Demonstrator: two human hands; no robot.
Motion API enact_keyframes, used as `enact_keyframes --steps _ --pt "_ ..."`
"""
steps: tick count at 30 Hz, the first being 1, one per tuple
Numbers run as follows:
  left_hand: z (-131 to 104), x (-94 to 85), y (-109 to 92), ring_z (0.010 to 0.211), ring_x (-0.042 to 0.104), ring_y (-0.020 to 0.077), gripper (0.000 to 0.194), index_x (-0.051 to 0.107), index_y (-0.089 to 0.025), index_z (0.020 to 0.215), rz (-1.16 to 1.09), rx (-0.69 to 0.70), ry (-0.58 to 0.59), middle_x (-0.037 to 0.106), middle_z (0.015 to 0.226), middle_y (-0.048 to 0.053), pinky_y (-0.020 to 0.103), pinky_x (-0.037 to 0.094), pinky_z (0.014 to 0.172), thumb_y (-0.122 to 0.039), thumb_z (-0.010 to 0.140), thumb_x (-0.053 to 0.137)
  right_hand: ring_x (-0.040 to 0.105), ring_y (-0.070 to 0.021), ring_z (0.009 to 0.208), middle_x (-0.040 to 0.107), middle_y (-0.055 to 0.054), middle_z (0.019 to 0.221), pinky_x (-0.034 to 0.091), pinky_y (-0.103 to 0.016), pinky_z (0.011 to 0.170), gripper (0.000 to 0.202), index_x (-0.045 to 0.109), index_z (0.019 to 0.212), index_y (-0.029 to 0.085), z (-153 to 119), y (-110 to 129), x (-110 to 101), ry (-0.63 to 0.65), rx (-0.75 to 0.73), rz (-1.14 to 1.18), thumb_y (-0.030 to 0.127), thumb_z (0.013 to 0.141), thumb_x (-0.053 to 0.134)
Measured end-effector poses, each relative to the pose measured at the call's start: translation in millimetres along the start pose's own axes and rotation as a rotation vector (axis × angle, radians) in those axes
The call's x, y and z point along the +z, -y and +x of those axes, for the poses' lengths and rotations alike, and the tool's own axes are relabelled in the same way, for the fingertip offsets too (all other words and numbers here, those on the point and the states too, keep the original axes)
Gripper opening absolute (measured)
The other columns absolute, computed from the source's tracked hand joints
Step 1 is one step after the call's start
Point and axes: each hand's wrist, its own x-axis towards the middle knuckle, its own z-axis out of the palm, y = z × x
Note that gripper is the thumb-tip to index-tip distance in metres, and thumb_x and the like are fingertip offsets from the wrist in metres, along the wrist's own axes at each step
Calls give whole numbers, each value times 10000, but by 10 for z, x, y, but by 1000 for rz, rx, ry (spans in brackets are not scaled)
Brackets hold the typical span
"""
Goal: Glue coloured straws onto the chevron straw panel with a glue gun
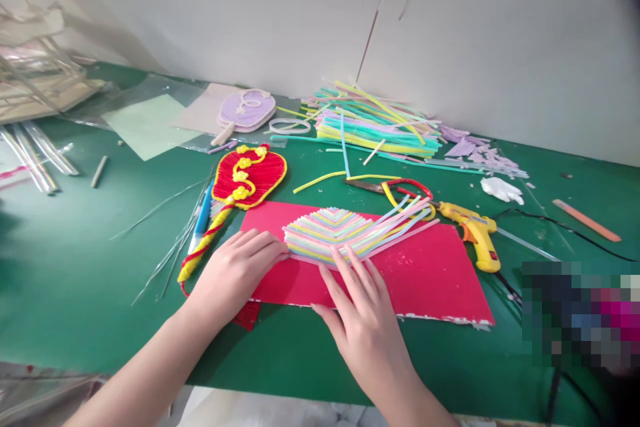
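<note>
With the left hand, fingers together and lightly curled, touches the left end of the striped panel; cannot tell whether pinches it, thumb being out of sight. With the right hand, open and fingers spread, touches the panel's lower edge with fingertips, not closed around it. See the panel lying flat on the red board, pastel strips meeting in V shapes, loose ends fanning out toward the upper right. Find 2 fans beyond the left hand: 1 red and yellow fan beside the board, 1 lilac fan farther back. Note the scissors just behind the board, the yellow glue gun to its right, and a pile of pastel strips near the back of the green table.
</note>
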Motion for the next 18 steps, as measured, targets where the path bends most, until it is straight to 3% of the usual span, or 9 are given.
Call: enact_keyframes --steps 18 --pt "-2 -5 -10 800 594 181 323 645 -175 932 43 37 10 670 878 68 320 471 733 -205 986 328 390 -357 1333 411 -118 1462 462 -554 957 394 558 1275 191 6 -1 0 -5 22 10 357 922 501"
